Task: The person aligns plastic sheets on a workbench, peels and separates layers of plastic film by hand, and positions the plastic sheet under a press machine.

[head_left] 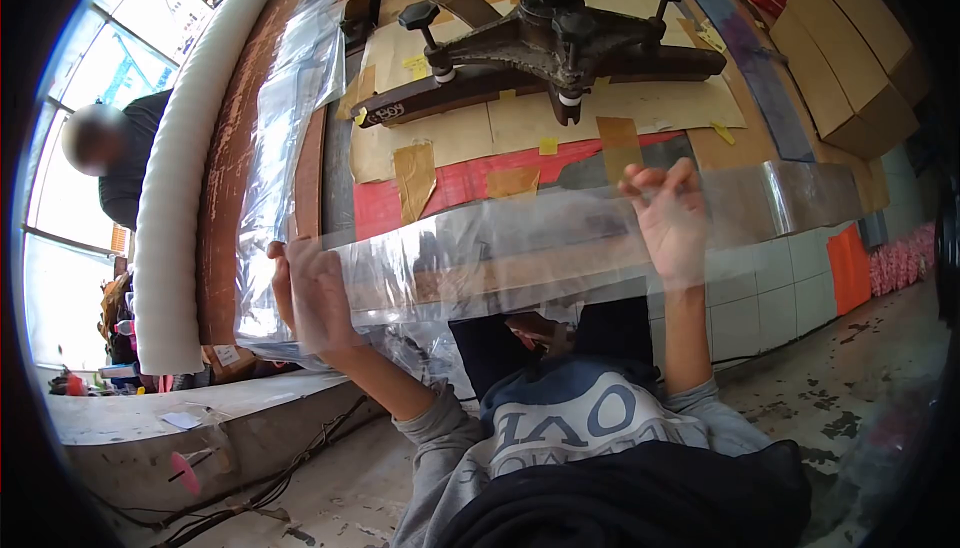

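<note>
A long strip of clear plastic film (pixel 430 256) stretches across in front of my body, above the near edge of the worktable. My left hand (pixel 318 293) grips its left end, with the fingers bent and slightly blurred. Farther right, my right hand (pixel 668 223) has curled fingers closed on the strip's upper edge. Beyond my right hand the film runs on to the right, over the table corner. Close to my left hand, a pile of loose clear plastic film (pixel 290 118) lies along the table's left side.
A black metal press with a star-shaped base (pixel 565 48) stands over the taped board (pixel 620 118). On the left lies a white foam roll (pixel 195 168), with another person (pixel 130 153) beyond it. Cardboard boxes (pixel 840 58) sit at the right. Cables (pixel 290 468) cross the floor.
</note>
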The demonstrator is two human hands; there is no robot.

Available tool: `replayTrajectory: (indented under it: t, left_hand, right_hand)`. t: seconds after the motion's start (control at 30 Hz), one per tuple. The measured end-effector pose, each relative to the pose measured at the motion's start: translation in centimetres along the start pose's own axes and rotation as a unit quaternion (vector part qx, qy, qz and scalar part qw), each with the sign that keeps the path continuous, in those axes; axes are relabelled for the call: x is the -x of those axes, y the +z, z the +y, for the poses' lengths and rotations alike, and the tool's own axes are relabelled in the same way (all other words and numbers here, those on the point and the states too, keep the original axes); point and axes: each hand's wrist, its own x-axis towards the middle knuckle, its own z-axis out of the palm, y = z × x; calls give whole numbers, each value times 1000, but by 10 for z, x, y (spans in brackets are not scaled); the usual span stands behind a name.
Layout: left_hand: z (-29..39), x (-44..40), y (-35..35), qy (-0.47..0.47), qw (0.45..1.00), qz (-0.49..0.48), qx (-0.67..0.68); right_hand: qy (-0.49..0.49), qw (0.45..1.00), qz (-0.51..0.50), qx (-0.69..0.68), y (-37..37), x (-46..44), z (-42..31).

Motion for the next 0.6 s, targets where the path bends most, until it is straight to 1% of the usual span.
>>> replayTrajectory:
  t: [0.07, 0.1, 0.2, 0.23, 0.27, 0.33, 0.4, 0.43, 0.47, 0.5, 0.53, 0.6]
  left_hand:
    - [11, -3, -13, 20, 995, 47, 82]
    - [16, -4, -24, 16, 993, 69, 94]
    - [27, -6, -34, -89, 992, 46, 77]
    - [36, -10, -43, -28, 995, 98, 7]
    - [41, -10, -55, -14, 997, 69, 17]
    - [27, -16, -56, 12, 999, 12, 36]
    - [7, -18, -49, 40, 999, -18, -21]
    - [-36, -17, -12, 131, 984, 91, -75]
    - [-79, -16, 24, 201, 946, 212, -142]
    - [-88, -11, 0, -31, 995, -49, 83]
    - [-131, 6, 26, -50, 996, 68, -5]
    - [-191, 26, 25, -253, 963, 88, 16]
  right_hand:
    - [-55, 985, 100, -131, -13, -1, -1]
    - [-82, 966, 149, -195, -20, -2, -3]
    - [-190, 942, 228, -158, -47, -6, -26]
    - [-226, 936, 235, -134, -57, -4, -38]
    - [-262, 928, 243, -110, -66, -2, -53]
    - [-340, 917, 207, -26, -72, 3, -84]
    - [-346, 903, 239, 92, -51, 10, -101]
    - [-348, 890, 254, 149, -37, 9, -104]
    - [-306, 897, 246, 204, -25, 5, -102]
    - [-262, 899, 236, 259, -11, -1, -97]
    - [-217, 897, 225, 313, 2, -6, -89]
    - [-101, 909, 198, 352, 19, -21, -68]
